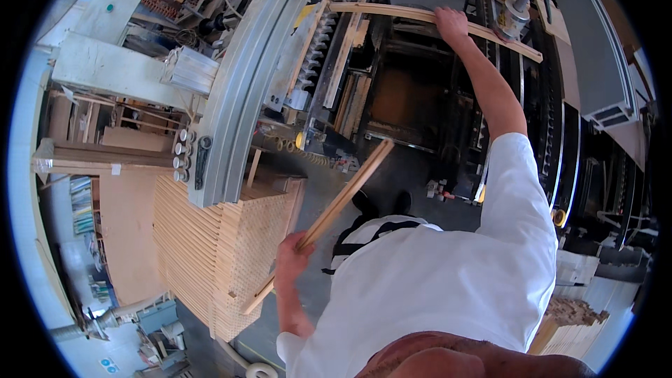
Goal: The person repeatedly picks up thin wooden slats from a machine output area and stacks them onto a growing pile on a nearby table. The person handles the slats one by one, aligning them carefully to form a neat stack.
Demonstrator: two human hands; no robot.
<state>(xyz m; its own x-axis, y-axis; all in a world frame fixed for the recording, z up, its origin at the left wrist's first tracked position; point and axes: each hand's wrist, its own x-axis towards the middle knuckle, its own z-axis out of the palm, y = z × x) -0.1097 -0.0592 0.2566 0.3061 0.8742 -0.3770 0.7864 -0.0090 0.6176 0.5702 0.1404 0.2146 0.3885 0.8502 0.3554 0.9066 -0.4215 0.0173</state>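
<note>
Wooden strip (343, 198) above grey floor (322, 192) near machinery (245, 77)

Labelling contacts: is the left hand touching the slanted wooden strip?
Touching. The head view shows the left hand closed around the slanted wooden strip.

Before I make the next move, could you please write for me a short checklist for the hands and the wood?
1. Left hand gripping its wooden strip: ok.
2. Right hand touching the nearer crosswise strip: ok.
3. Right hand apart from the grey cylinder: ok, a gap shows.
4. Cylinder pressing on the crosswise strip: cannot tell.
5. Held strip's lower end free of the stacked strips: cannot tell, they overlap in this view.
</note>
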